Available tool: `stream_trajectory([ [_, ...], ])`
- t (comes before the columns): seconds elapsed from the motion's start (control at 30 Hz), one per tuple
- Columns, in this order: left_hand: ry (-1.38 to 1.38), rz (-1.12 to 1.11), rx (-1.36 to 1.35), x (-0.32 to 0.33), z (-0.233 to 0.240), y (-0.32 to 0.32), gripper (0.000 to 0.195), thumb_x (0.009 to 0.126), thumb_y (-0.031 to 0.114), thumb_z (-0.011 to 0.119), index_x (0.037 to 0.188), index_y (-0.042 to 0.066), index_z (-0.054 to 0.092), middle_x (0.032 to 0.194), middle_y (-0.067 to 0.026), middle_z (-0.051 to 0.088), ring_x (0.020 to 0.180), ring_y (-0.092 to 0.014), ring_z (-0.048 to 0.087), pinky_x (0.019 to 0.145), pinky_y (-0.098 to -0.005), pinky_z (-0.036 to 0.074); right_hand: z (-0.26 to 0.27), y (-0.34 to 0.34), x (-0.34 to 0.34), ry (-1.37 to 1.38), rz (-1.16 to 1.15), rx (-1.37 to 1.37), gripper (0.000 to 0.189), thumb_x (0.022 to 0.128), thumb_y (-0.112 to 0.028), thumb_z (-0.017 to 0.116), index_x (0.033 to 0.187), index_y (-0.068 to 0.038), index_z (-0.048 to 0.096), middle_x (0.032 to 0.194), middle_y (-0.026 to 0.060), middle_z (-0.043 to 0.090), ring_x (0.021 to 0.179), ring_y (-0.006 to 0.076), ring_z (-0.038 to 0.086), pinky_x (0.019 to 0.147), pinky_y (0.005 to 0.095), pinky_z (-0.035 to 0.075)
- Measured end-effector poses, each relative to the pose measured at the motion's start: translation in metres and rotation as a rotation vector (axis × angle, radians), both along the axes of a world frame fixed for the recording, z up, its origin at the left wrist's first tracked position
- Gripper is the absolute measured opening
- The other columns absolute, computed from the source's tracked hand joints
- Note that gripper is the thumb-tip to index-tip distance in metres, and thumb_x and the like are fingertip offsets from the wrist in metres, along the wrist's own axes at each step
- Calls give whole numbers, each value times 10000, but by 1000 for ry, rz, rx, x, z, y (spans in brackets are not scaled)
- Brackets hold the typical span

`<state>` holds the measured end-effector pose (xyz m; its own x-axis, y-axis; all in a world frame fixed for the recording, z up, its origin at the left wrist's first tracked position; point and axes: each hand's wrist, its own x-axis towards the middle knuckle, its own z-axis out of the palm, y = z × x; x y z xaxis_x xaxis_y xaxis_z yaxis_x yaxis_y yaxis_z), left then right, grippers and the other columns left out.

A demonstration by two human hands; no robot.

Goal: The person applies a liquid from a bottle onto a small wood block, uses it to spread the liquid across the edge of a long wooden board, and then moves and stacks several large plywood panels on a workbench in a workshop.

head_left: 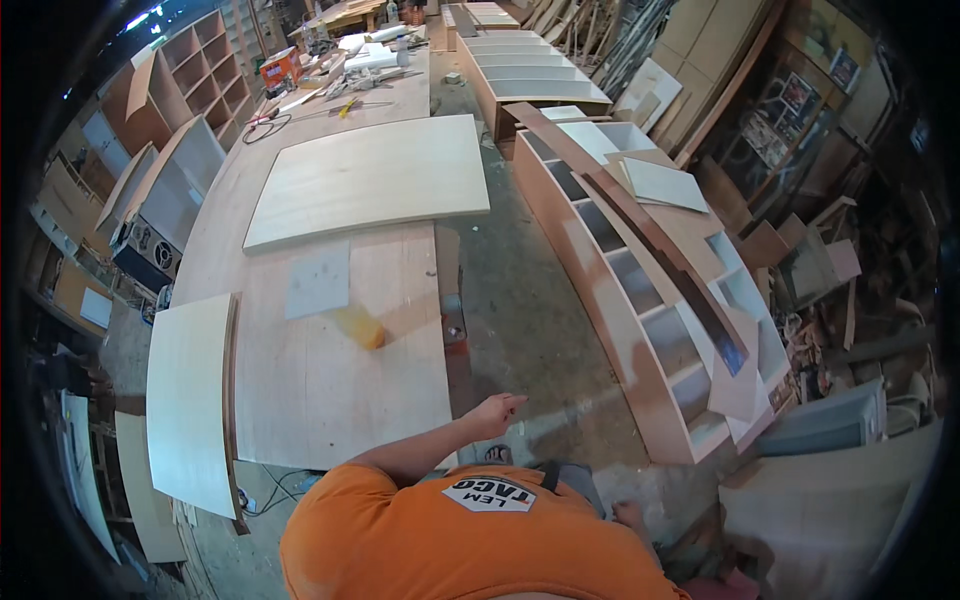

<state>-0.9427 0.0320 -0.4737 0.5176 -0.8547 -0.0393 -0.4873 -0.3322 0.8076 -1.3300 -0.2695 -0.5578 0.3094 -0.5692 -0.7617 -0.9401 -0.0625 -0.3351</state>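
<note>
My left hand (496, 417) is raised in front of my orange shirt, beside the near right corner of a long plywood-topped workbench (390, 405). Its index finger points to the right, the other fingers look partly curled, and nothing shows in it. My right hand (628, 514) hangs low by my right side, small and partly seen; its grip is unclear. On the bench lie a large pale board (375, 176), a grey-white square sheet (319, 279) and a blurred yellow-orange object (364, 328). Another pale board (191, 397) stands or lies along the bench's left edge.
Right of the concrete aisle (525, 300) lies a long shelf carcass (592, 292) with compartments, a long dark wood strip (645, 225) across it. Tools and a red box (281, 67) crowd the bench's far end. Cables (277, 491) hang near the bench's near left corner.
</note>
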Motion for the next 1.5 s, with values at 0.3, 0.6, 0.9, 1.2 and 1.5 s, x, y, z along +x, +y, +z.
stream_trajectory([
  [0.3, 220, 532, 87, 92, 3, -87, 606, 761, 18, 552, 1352, -41, 434, 779, -193, 661, 737, -343, 665, 670, -418, 521, -54, -184, 115, 150, 314, -25, 371, 849, -337, 616, 901, 21, 696, 935, 208, 666, 947, 350, 641, 808, 440, 497],
  [0.6, 189, 831, 180, 157, -27, -158, 686, 733, 53, 615, 1379, -39, 406, 813, -179, 689, 766, -335, 683, 714, -402, 543, 3, -348, 513, -506, 754, -367, 399, 781, -291, 684, 1052, 2, 675, 979, 233, 681, 894, 384, 664, 801, 425, 528],
  [0.9, 210, 774, 89, 371, 8, -233, 794, 709, 11, 602, 1459, 21, 342, 813, -144, 695, 761, -285, 686, 730, -369, 536, -35, -357, 779, -565, 867, -193, 404, 838, -281, 671, 1120, 8, 656, 1028, 209, 682, 960, 333, 660, 827, 396, 522],
  [1.2, 160, 840, -104, 582, 74, -256, 758, 737, -50, 530, 1466, 50, 349, 779, -132, 656, 710, -241, 664, 707, -328, 531, 7, -450, 808, 36, 710, -68, 334, 853, -257, 689, 954, 61, 682, 727, 166, 675, 596, 266, 660, 562, 431, 515],
  [1.5, -266, 1239, 168, 752, 43, -218, 748, 754, 39, 671, 1436, 12, 365, 1102, -175, 619, 1037, -297, 598, 919, -372, 489, -67, -495, 1066, 85, 1065, -134, 398, 854, -345, 658, 953, 39, 701, 919, 205, 690, 886, 336, 660, 781, 440, 511],
])
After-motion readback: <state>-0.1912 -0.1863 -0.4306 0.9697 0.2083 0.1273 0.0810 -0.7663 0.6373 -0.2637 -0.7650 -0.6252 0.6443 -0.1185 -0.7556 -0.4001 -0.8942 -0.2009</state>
